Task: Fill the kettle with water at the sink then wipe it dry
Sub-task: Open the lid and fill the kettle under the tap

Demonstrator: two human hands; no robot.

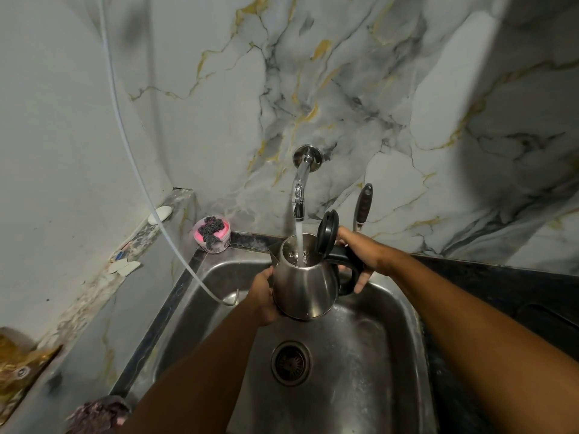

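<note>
A steel kettle (305,286) with a black handle hangs over the steel sink (391,324), its black lid (327,234) flipped up. Water runs from the chrome wall tap (299,195) straight into the kettle's open mouth. My left hand (263,297) cups the kettle's lower left side and base. My right hand (357,255) grips the black handle on the right. The sink drain (290,363) lies below the kettle.
A pink tub with a steel scourer (212,233) stands at the sink's back left corner. A thin white hose (175,245) curves down into the sink. A dark-handled utensil (363,206) leans on the marble wall. A dark counter (501,286) runs to the right.
</note>
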